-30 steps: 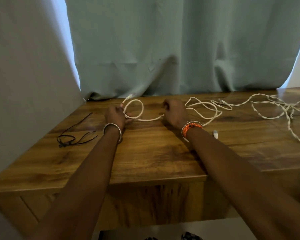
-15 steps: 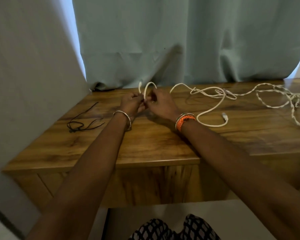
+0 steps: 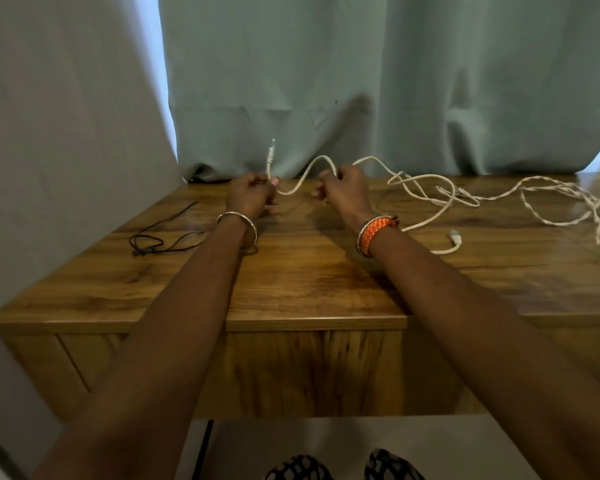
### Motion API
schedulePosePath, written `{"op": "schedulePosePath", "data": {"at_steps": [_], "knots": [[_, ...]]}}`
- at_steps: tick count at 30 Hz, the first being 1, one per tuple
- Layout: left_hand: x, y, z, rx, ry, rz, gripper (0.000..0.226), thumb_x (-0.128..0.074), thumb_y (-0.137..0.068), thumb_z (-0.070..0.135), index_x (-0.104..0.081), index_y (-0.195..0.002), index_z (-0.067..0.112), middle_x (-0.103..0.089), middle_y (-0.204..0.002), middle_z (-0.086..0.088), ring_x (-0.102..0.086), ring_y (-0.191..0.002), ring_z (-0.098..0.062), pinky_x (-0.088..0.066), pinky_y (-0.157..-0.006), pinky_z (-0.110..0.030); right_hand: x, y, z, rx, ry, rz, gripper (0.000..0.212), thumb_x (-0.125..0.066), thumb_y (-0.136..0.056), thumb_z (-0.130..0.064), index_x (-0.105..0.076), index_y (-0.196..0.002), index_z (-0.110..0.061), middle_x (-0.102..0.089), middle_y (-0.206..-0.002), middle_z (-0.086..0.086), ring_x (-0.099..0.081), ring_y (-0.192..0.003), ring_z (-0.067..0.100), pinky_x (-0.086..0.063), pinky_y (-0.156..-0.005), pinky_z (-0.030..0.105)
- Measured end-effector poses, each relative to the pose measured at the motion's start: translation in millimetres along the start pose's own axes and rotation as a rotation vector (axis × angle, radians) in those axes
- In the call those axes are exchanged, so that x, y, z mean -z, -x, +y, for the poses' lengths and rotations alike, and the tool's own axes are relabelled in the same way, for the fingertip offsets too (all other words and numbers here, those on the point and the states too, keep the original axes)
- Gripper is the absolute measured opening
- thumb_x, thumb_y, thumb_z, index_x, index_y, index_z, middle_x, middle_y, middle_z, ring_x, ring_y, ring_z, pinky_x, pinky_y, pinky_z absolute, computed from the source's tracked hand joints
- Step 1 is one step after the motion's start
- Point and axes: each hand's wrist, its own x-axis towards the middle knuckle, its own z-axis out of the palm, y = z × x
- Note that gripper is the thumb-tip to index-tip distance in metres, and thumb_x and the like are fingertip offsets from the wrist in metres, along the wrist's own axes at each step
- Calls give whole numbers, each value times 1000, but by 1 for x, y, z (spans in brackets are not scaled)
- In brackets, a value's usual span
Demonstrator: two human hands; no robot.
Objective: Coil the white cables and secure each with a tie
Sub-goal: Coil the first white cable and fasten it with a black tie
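Observation:
A white cable (image 3: 426, 188) lies in loose loops on the wooden table (image 3: 312, 278). My left hand (image 3: 252, 197) grips it near one end, and the plug sticks up above my fist. My right hand (image 3: 343, 190) holds the same cable a short way along, with a slack arc hanging between the two hands. The other plug rests on the table to the right of my right wrist. A second, twisted white cable (image 3: 568, 202) sprawls at the far right. Thin black ties (image 3: 160, 239) lie on the table to the left.
A pale green curtain (image 3: 361, 81) hangs right behind the table's back edge. A grey wall (image 3: 59, 133) closes the left side. The table's front edge runs just under my forearms, with drawer fronts below.
My hands came together and then moved apart again, lifting off the table. The small loop at the cable's end has opened into a slack arc between them, and the plug now points up.

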Motion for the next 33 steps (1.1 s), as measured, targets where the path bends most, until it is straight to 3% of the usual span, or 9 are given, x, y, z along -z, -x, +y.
{"op": "schedulePosePath", "data": {"at_steps": [4,8,11,14,19,24,27,31,33], "knots": [[11,-14,-6,53,79,241,21,-52,-93,5,-51,-73,12,-54,-68,-9,-57,-39,-9,-51,-40,-21,12,-7,9,-37,213,137,15,-54,-86,-13,-63,-84,-2,-64,-87,18,-60,-83,34,-41,-66,34],[17,-18,-4,59,243,386,22,-45,-93,-4,-49,-76,9,-58,-81,-16,-61,-45,-12,-54,-45,-23,25,2,0,230,705,231,20,-50,-83,-28,-62,-80,-12,-67,-89,13,-59,-87,35,-33,-64,30],[13,-11,3,62,425,130,31,-33,-90,-18,-47,-78,8,-57,-89,-15,-66,-69,-15,-57,-56,-21,30,5,1,420,799,216,29,-44,-92,-39,-65,-92,-18,-68,-93,9,-61,-90,30,-37,-68,33],[10,5,11,72,431,-166,37,-29,-86,-23,-54,-83,4,-59,-96,-11,-64,-88,-14,-58,-71,-22,43,-4,8,408,764,274,28,-42,-95,-37,-63,-97,-18,-66,-95,11,-60,-92,33,-36,-70,33],[19,12,23,283,716,-394,43,-31,-70,3,-72,-80,-7,-71,-89,-20,-72,-81,-26,-57,-76,-33,61,-14,13,342,732,394,38,-39,-96,-42,-67,-98,-16,-62,-97,14,-54,-96,33,-38,-78,36],[-5,28,24,387,358,-571,26,-31,-100,17,-52,-88,6,-50,-51,2,-51,-43,-7,-49,-45,-18,64,-14,13,342,867,365,27,-43,-96,-34,-67,-100,-21,-62,-101,9,-51,-100,29,-32,-80,36],[-19,31,22,369,362,-642,31,-26,-102,20,-44,-78,13,-36,-41,8,-42,-39,-7,-48,-48,-18,66,-11,14,362,823,473,23,-45,-97,-28,-66,-99,-19,-60,-96,9,-51,-95,29,-31,-68,33],[-15,31,28,382,418,-748,30,-27,-99,20,-45,-76,14,-40,-46,7,-47,-44,-9,-58,-65,-28,78,-13,18,280,768,566,18,-48,-94,-13,-65,-102,-17,-55,-103,9,-50,-97,26,-29,-62,30],[-14,32,31,325,395,-776,24,-32,-95,17,-48,-79,14,-40,-49,7,-44,-44,-7,-57,-62,-29,80,-14,15,255,751,577,19,-49,-94,-13,-65,-103,-17,-55,-104,10,-53,-95,28,-30,-63,30]]}}
